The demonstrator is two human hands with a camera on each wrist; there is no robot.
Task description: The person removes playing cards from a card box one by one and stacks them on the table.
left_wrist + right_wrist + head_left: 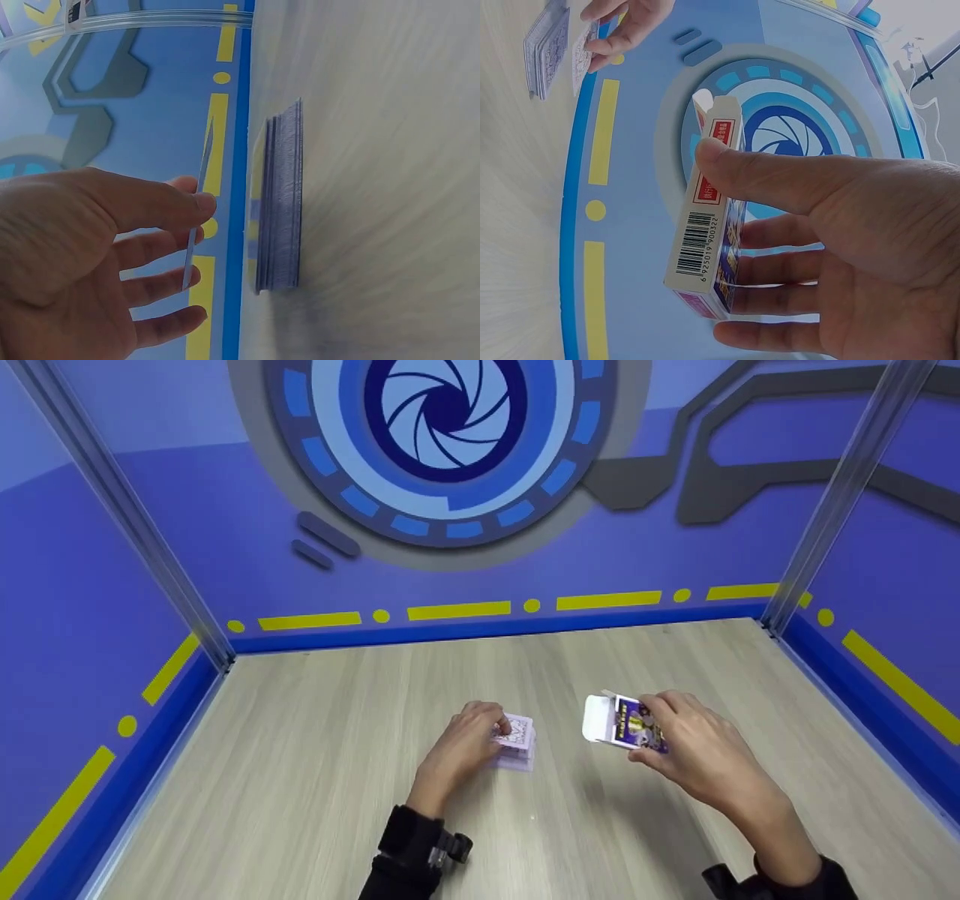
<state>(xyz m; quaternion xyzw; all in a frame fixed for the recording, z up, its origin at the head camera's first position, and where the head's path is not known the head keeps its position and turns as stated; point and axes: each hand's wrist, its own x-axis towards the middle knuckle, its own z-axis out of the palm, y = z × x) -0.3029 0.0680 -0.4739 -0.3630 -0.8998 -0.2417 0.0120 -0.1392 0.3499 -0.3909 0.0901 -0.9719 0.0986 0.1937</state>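
Blue walls [637, 551] flank the pale worktop [300, 810] on three sides; above it I see the right hand [701, 742] and left hand [463, 744], the former gripping a flap-open box [634, 724], insides hidden, the latter partly screening a deck [281, 202] on the worktop, pinching a thin card [520, 727] just over it

Pale wood-grain tabletop [315, 765] within blue-purple walls [195, 510] with yellow dashes [458, 610] and greyish corner posts [841, 495]

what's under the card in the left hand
Below the card, across a gap, sits a stack of playing cards on the wood-grain table. The faces within the stack are covered.
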